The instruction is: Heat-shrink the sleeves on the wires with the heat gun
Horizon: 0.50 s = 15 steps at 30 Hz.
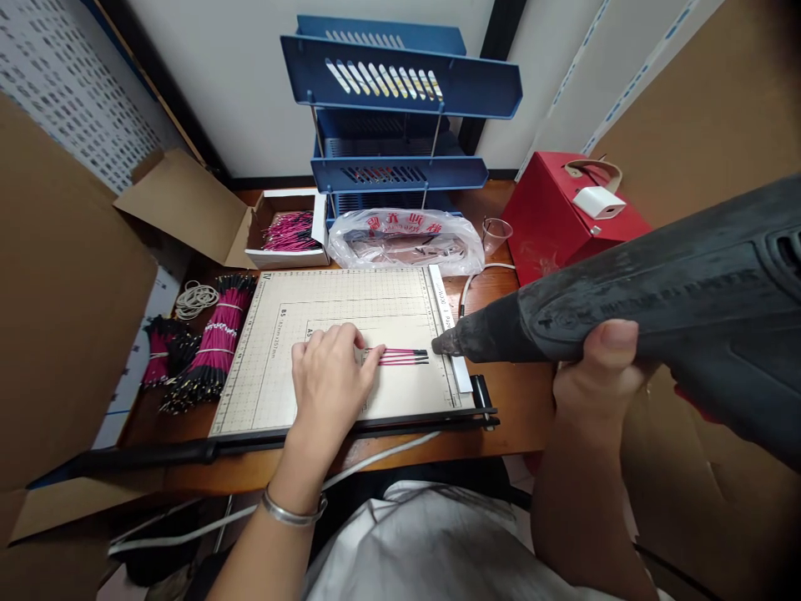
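Note:
My left hand (pixel 330 376) lies flat on a beige gridded cutting board (pixel 275 367), fingers pressing down a small row of pink wires with black ends (pixel 404 356). My right hand (pixel 594 367) grips a dark heat gun (pixel 657 300), held level. Its nozzle (pixel 454 340) points left and sits just to the right of the wires' black tips, a small gap apart.
Bundles of pink wires (pixel 209 346) and rubber bands (pixel 195 298) lie left of the board. Behind stand an open box of wires (pixel 289 231), a plastic bag (pixel 406 238), a blue tray rack (pixel 394 108) and a red box (pixel 572 217). Cardboard walls flank both sides.

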### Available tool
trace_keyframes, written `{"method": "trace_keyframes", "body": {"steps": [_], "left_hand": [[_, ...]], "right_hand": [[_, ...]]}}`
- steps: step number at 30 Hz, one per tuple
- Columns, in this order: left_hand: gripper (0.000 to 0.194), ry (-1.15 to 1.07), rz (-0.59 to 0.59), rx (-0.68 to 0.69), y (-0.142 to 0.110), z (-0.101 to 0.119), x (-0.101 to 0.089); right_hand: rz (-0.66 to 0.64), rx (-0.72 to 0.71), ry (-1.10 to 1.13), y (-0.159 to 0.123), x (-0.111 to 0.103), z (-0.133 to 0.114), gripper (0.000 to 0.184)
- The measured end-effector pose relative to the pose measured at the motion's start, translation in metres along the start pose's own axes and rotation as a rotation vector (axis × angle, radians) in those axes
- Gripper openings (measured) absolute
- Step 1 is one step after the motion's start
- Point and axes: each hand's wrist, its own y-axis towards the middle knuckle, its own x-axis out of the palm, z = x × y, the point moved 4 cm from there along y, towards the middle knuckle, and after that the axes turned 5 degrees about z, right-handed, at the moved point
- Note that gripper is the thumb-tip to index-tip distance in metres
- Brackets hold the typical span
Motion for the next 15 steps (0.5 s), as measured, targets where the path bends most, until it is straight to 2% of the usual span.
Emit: {"method": "trace_keyframes", "body": {"steps": [7,11,15], "left_hand": [[0.022,-0.036,-0.034,-0.006,0.0015,0.0024,0.0029],[0.019,-0.036,-0.021,0.012,0.0002,0.0038,0.0027],[0.019,-0.051,-0.017,0.021,-0.0014,0.0033,0.0003]], "right_hand": [[-0.031,-0.036,-0.011,-0.0036,-0.0036,0.0047,0.063],[-0.019,-0.065,-0.115,-0.0078,-0.0051,0.0086,0.059],[-0.027,-0.053,-0.042,-0.0064,-0.0026,0.007,0.061]]}}
